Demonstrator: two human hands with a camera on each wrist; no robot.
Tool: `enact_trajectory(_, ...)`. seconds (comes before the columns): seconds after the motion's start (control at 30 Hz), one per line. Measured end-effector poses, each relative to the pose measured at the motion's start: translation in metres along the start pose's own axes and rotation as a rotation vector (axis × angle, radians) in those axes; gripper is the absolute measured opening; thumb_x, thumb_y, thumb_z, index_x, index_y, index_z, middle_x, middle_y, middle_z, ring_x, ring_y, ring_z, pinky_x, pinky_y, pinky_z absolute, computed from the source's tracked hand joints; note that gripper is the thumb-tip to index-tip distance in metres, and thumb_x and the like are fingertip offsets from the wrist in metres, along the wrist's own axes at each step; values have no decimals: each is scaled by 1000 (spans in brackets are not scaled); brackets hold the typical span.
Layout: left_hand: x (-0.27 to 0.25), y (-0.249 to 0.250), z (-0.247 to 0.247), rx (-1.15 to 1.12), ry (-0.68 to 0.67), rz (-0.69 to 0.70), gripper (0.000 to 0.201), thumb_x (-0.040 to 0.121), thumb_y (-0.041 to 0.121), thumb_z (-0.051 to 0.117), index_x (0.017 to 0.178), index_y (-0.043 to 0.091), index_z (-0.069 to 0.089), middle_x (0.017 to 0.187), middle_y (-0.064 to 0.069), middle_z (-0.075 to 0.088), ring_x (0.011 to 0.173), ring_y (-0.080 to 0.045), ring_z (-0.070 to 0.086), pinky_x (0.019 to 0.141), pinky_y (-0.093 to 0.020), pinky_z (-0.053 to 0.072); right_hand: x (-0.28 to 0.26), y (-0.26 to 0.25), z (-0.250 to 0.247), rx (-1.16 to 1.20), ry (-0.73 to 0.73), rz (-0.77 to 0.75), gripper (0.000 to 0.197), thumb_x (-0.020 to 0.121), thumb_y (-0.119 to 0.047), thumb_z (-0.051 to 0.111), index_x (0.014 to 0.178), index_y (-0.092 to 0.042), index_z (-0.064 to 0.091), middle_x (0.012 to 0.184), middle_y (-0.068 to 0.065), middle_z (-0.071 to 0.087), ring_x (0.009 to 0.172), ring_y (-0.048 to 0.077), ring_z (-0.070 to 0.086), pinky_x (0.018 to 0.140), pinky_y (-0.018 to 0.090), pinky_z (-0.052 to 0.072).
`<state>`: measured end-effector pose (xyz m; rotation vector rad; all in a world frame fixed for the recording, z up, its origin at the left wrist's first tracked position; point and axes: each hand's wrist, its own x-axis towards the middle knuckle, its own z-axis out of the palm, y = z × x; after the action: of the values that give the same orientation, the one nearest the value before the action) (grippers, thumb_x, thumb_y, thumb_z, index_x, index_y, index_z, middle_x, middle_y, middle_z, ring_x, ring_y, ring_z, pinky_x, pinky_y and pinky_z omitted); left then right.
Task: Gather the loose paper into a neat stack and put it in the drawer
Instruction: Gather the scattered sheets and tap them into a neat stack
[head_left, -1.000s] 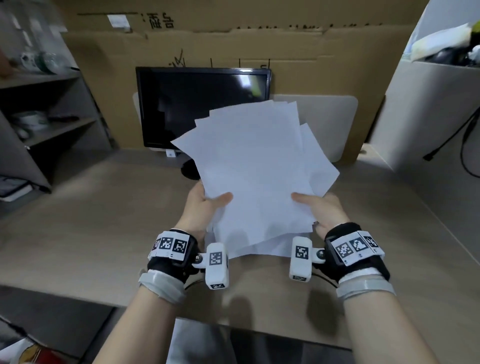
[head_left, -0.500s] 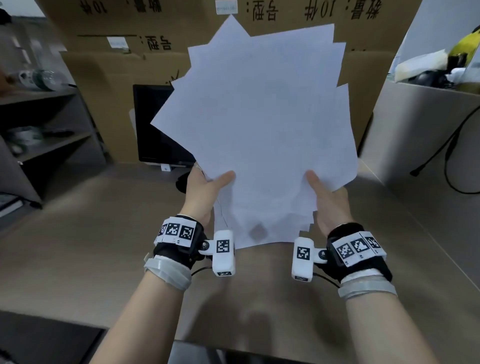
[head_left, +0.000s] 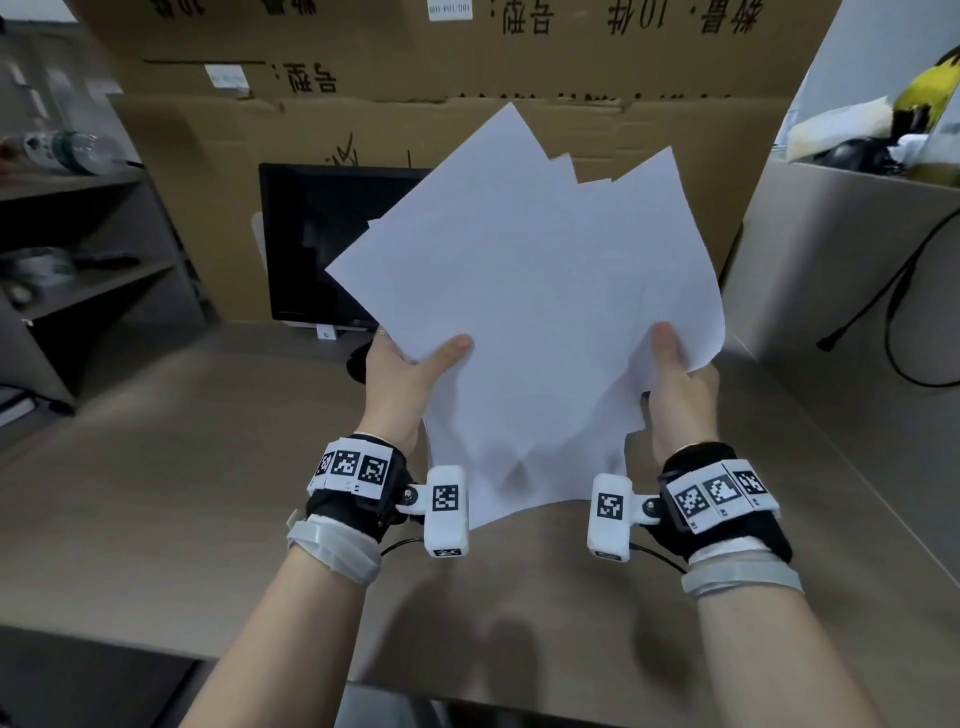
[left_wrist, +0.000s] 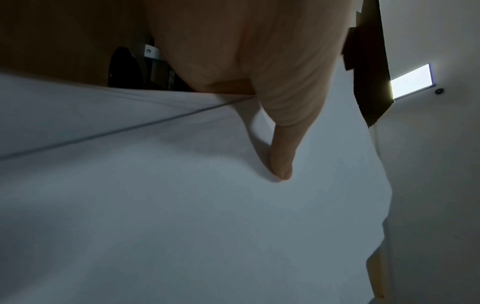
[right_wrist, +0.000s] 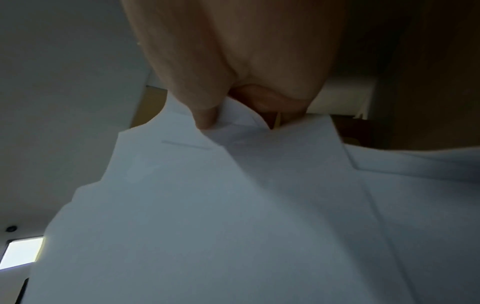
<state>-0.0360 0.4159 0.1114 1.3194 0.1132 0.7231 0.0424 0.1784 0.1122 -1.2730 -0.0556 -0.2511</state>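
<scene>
Several white paper sheets (head_left: 540, 312) stand upright above the desk, fanned out with uneven corners at the top. My left hand (head_left: 410, 364) pinches their left edge, thumb on the front and fingers hidden behind. My right hand (head_left: 675, 374) pinches the right edge the same way. In the left wrist view my thumb presses on the paper (left_wrist: 207, 205). The right wrist view shows the thumb on the staggered edges of the sheets (right_wrist: 233, 205). No drawer is in view.
A wooden desk (head_left: 182, 467) lies below the hands. A black monitor (head_left: 322, 244) stands behind the paper against cardboard boxes (head_left: 415, 67). Grey shelves (head_left: 78, 234) are at the left; a grey partition (head_left: 831, 249) with a black cable is at the right.
Both hands lifted the paper from lying low over the desk to upright, then lowered it a little. The sheets have turned, so a corner now points up.
</scene>
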Motion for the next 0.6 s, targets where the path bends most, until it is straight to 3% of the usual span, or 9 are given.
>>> enact_trajectory(0.13,-1,1,4,5,-2,21,65,76,5,88,134,8,58,123,-4,73,113,-18,71,95,-32,58,4,-3,-1,-54,15,-64,35,99,-41,56,128,-22,62,121,-8,69,114,13,64,103,36,48)
enact_trajectory(0.27,-7,-4,5,11,-5,27,63,75,4,88,131,11,60,122,-3,73,113,-17,71,98,-37,57,7,4,-7,-164,24,-88,37,97,-49,53,126,-28,63,120,-10,69,113,15,64,105,43,48)
enact_trajectory(0.37,-11,-4,4,1,-8,30,59,75,4,88,128,13,62,120,-1,74,111,-16,71,93,-32,59,8,5,-15,-190,21,-90,37,96,-50,54,125,-28,64,117,-11,70,111,15,65,103,41,49)
enact_trajectory(0.47,-8,-3,2,-8,-5,3,55,75,5,88,125,13,64,116,1,76,107,-14,73,85,-26,60,6,-1,-20,-211,-22,-86,38,98,-46,55,127,-24,63,114,-12,70,108,11,65,95,31,50)
enact_trajectory(0.6,-7,-5,2,2,-43,-91,46,75,6,87,116,16,68,111,1,77,101,-15,75,83,-31,60,5,-12,-24,-288,-171,-70,34,98,-47,56,125,-28,62,114,-16,67,109,9,62,94,28,44)
